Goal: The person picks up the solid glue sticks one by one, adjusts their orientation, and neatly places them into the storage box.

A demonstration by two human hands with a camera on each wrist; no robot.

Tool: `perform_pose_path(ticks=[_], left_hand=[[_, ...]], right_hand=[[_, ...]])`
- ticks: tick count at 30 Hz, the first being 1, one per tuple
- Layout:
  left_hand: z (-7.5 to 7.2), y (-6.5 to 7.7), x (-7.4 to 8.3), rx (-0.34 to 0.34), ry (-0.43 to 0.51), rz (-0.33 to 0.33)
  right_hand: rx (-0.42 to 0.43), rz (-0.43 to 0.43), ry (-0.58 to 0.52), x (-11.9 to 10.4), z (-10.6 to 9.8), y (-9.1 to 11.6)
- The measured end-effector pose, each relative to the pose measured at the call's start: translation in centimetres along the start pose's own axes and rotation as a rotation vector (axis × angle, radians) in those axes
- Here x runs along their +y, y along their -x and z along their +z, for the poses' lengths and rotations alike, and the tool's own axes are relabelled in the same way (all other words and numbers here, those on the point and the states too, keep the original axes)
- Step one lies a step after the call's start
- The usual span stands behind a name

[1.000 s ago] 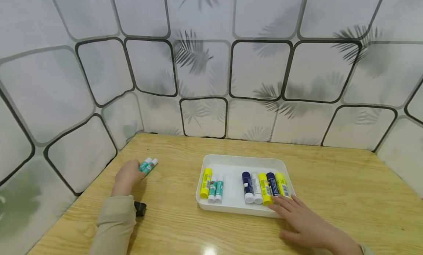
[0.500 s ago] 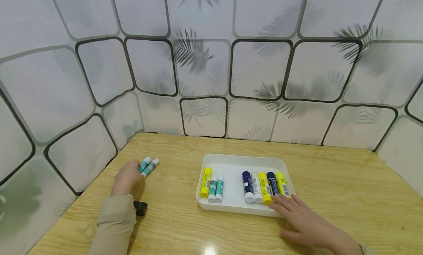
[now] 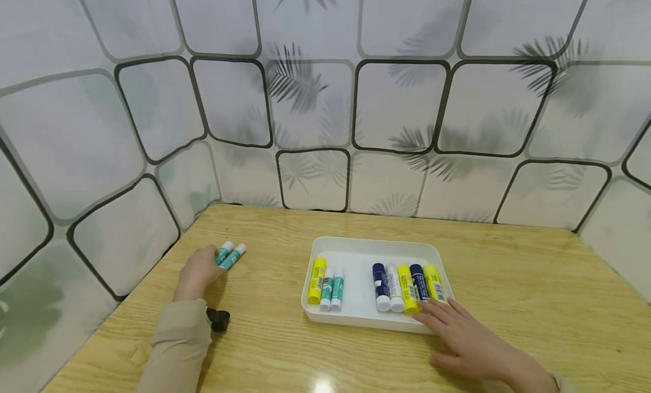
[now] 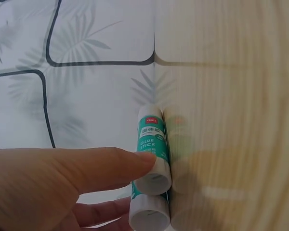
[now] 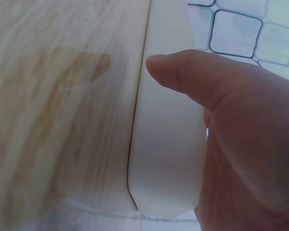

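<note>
At the table's left side, my left hand (image 3: 198, 271) holds two small green-and-white glue sticks (image 3: 234, 257) that lie side by side on the wood. In the left wrist view, the thumb presses on the white base end of one glue stick (image 4: 152, 134), and the fingers are bent behind the other glue stick (image 4: 148, 211). My right hand (image 3: 470, 343) rests with extended fingers over the front right corner of a white tray (image 3: 356, 322). Its thumb sits apart from the fingers, outside the tray wall (image 5: 168, 144).
Inside the tray, a yellow glue stick (image 3: 316, 281) and two small green ones (image 3: 337, 290) lie at the left. Several larger dark blue, white and yellow glue sticks (image 3: 407, 288) line its right part. A small black object (image 3: 218, 320) is by the left wrist. A patterned curtain (image 3: 315, 181) borders the table.
The two green glue sticks at my left hand have shifted slightly to the right, with a little more of them showing. The left hand has edged right too; the right hand stays put.
</note>
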State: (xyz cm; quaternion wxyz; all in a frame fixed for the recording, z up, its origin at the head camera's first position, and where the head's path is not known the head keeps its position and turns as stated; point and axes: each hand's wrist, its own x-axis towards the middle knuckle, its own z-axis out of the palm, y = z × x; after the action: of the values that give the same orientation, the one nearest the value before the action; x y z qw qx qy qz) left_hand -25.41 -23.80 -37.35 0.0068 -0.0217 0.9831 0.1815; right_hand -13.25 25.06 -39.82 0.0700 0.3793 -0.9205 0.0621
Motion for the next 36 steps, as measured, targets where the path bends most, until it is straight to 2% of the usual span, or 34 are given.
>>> perform_pose_path(ticks=[10, 20, 26, 31, 36], left_hand=[[0.1, 0.0, 0.2, -0.002, -0.004, -0.006], [0.0, 0.2, 0.5, -0.046, -0.02, -0.006], [-0.2, 0.6, 1.0, -0.072, -0.033, -0.032], [-0.2, 0.9, 1.5, -0.066, -0.018, -0.07], [0.0, 0.9, 1.9, -0.045, -0.007, -0.059]], right_hand=[[-0.023, 0.007, -0.038, 0.0, -0.1, -0.1], [0.01, -0.019, -0.002, 0.2, 0.2, 0.0], [0.025, -0.025, 0.016, 0.1, 0.2, 0.0], [-0.004, 0.011, -0.001, 0.0, 0.0, -0.1], [-0.019, 0.011, -0.022, -0.1, -0.2, 0.0]])
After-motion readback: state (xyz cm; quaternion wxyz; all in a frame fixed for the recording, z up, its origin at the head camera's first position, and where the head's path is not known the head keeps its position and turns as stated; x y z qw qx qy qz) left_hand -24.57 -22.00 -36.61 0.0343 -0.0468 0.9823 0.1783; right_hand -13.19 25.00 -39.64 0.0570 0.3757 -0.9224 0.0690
